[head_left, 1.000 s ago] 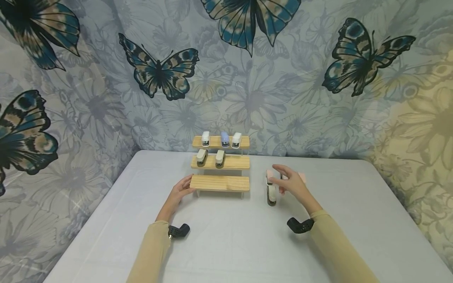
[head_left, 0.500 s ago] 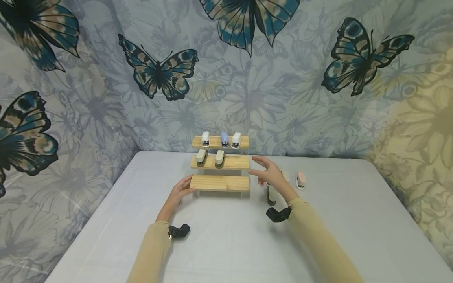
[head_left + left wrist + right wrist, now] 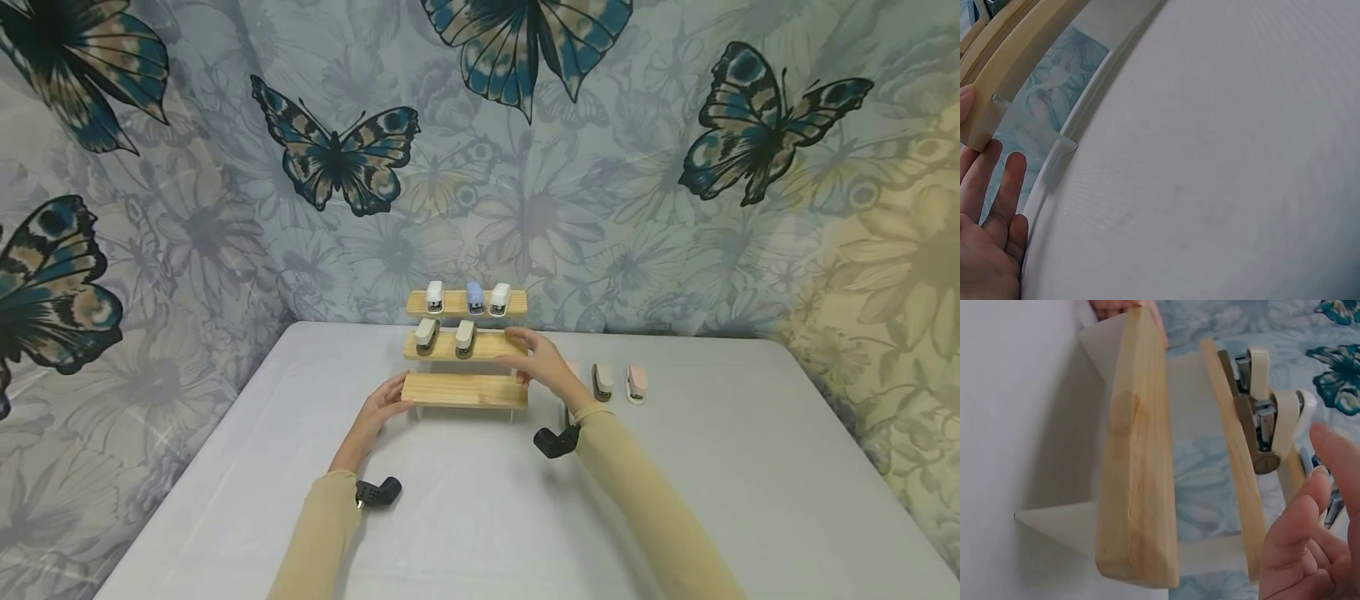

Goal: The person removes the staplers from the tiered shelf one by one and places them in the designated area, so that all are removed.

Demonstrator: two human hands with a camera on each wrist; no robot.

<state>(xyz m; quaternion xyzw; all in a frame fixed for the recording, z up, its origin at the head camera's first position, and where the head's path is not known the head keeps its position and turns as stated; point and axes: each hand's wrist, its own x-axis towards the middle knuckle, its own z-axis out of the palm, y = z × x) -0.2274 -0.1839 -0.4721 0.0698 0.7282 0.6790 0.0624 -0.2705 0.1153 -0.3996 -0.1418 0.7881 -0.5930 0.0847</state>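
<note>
just below the frame's centre, the left hand pinches the left end of the lowest wooden shelf; the right hand, thumb and forefinger slightly apart, is at the middle shelf's right end, right of two beige staplers.

The white table bears a three-tier wooden rack and, right of it, pink and beige staplers.
</note>
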